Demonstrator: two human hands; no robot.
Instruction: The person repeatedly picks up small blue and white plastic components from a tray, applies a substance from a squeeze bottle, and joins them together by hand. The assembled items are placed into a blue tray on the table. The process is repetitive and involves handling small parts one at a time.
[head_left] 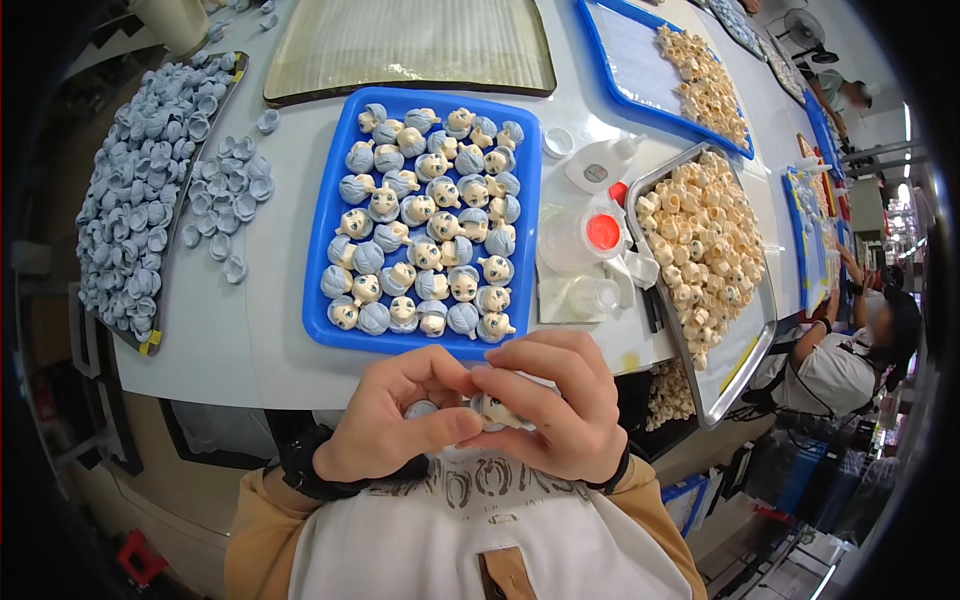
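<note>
Both my hands meet in front of my chest, just off the near edge of the table. My right hand (575, 410) is closed round a small doll head (492, 410), its painted eye showing between the fingers. My left hand (395, 415) is bent, with thumb and fingertips pressed to the head's left side. A light blue hair piece (420, 409) shows within the left hand's curl; whether it is joined to the head is hidden. Just beyond, a blue tray (325, 215) bears rows of doll heads with blue hair.
At left, a dark tray (152, 338) is heaped with blue hair shells, and loose shells (230, 190) lie beside it. To the right stand a white squeeze bottle (598, 165), a clear jar (565, 240) and a metal tray (765, 350) of cream face pieces. A co-worker (835, 365) is farther right.
</note>
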